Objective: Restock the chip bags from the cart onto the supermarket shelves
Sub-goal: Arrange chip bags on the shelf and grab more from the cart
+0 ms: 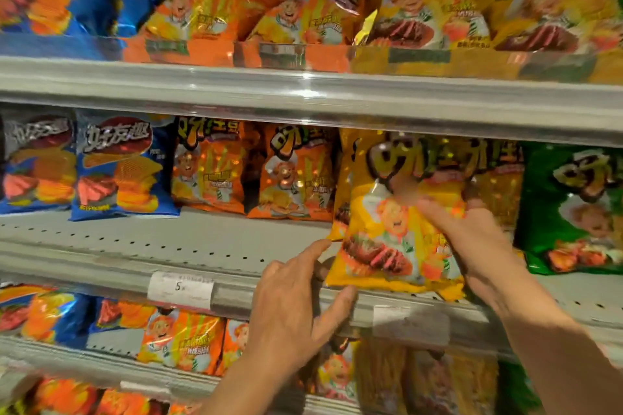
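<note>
You are setting a yellow chip bag (394, 236) upright at the front of the middle shelf (202, 242), in the yellow column between the orange bags (290, 175) and the green bag (573, 209). To do it well, keep the bag's bottom seam flat on the perforated shelf, then slide it straight back until it meets the yellow bags standing behind it, so its face stays square to the aisle and does not lean out over the price rail (236, 296). Press lightly; the bag is puffed with air and will likely tip or skid if you push high up.

Your right hand (472, 239) lies over the bag's right side, fingers spread across its face and holding it. Your left hand (296, 307) is spread wide, forefinger touching the bag's lower left edge and thumb under its bottom corner, steadying rather than gripping. The bag sits between both hands, its base just at the shelf's front lip
</note>
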`<state>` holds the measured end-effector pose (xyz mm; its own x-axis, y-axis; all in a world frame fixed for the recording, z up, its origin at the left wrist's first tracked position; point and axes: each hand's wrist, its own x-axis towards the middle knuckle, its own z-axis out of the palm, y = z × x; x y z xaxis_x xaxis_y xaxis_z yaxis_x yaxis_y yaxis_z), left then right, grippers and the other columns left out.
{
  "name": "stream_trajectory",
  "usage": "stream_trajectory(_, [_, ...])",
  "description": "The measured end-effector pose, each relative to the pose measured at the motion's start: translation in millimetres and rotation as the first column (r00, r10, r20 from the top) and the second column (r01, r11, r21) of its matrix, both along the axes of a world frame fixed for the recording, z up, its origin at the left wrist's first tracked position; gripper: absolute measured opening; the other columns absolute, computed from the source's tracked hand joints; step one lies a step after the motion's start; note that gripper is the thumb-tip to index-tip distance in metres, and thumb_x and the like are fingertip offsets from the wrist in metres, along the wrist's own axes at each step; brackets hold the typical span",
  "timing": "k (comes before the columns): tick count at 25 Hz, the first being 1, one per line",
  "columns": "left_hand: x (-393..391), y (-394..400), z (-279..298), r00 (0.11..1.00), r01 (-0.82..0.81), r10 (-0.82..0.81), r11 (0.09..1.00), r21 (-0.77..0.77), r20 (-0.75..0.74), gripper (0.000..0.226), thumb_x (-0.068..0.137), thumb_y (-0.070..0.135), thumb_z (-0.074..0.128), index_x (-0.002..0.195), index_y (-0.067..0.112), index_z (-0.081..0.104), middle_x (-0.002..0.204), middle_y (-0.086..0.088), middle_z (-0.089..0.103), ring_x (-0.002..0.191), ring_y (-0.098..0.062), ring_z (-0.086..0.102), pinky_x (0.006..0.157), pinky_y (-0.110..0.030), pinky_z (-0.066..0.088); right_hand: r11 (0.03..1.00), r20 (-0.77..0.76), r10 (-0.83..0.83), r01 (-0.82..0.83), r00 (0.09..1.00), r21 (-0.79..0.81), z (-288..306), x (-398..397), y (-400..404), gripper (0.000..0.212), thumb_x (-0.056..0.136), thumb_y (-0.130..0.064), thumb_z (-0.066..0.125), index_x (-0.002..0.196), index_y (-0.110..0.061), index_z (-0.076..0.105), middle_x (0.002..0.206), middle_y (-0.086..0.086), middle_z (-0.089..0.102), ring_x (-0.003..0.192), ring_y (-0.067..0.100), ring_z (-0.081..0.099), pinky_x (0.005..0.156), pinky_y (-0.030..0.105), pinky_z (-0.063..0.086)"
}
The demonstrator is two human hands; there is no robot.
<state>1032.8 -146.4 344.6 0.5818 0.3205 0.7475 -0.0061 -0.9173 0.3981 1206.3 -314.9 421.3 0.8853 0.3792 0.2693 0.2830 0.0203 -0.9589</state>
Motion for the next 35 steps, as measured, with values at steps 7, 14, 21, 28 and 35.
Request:
stream_trajectory(7, [11, 6, -8, 0.999, -0.027, 0.033, 0.975, 0.22, -0.025, 0.051, 0.092, 0.058, 0.046, 0.129, 0.024, 0.058, 0.081, 0.009, 0.062, 0.073, -0.018, 0.062, 0.066, -0.034, 0.034, 0.992, 0.068, 0.061, -0.053, 0.996, -0.112, -21, -12, -5, 0.063, 0.068, -0.066, 0.082, 0.122, -0.046, 0.056, 0.12, -0.018, 0.071, 0.115, 0.004, 0.066, 0.1, 0.039, 0.054])
stream_trajectory(14, [7, 8, 1, 0.988, -0.064, 0.104, 0.951, 0.304, -0.117, 0.064, 0.09, 0.058, 0.042, 0.134, 0.016, 0.061, 0.071, 0.004, 0.065, 0.061, -0.023, 0.062, 0.057, -0.03, 0.028, 0.941, 0.251, -0.12, 0.191, 0.961, -0.28, -17, -30, 3, 0.074, 0.076, -0.073, 0.069, 0.135, -0.037, 0.043, 0.122, -0.024, 0.058, 0.113, -0.001, 0.055, 0.083, 0.015, 0.043])
stream_trajectory(21, [0, 8, -2, 0.985, 0.057, -0.026, 0.982, 0.178, -0.171, 0.066, 0.094, 0.058, 0.044, 0.148, 0.019, 0.045, 0.129, -0.005, 0.064, 0.105, -0.025, 0.064, 0.077, -0.037, 0.034, 0.815, 0.461, -0.234, 0.431, 0.856, -0.387, -9, -48, 0, 0.091, 0.081, -0.074, 0.061, 0.15, -0.023, 0.032, 0.143, 0.003, 0.049, 0.133, 0.022, 0.047, 0.106, 0.045, 0.045])
stream_trajectory(28, [3, -70, -7, 0.945, 0.265, -0.294, 0.944, 0.197, 0.14, 0.062, 0.091, 0.04, 0.064, 0.141, 0.008, 0.048, 0.148, -0.023, 0.038, 0.143, -0.043, 0.032, 0.112, -0.062, 0.029, 0.839, 0.503, -0.267, 0.455, 0.822, -0.299, -47, -90, -98, 0.078, 0.088, -0.07, 0.055, 0.154, -0.043, 0.023, 0.148, -0.019, 0.034, 0.137, -0.001, 0.033, 0.106, 0.026, 0.032])
stream_trajectory(35, [47, -274, -64, 0.713, 0.701, -0.694, 0.7, 0.137, -0.106, 0.057, 0.097, 0.037, 0.057, 0.148, 0.018, 0.041, 0.155, -0.009, 0.032, 0.145, -0.036, 0.034, 0.114, -0.054, 0.035, 0.716, 0.41, -0.505, 0.634, 0.76, -0.293, -145, -127, -295, 0.061, 0.091, -0.057, 0.062, 0.142, -0.026, 0.049, 0.143, -0.019, 0.048, 0.136, -0.008, 0.039, 0.115, 0.024, 0.034])
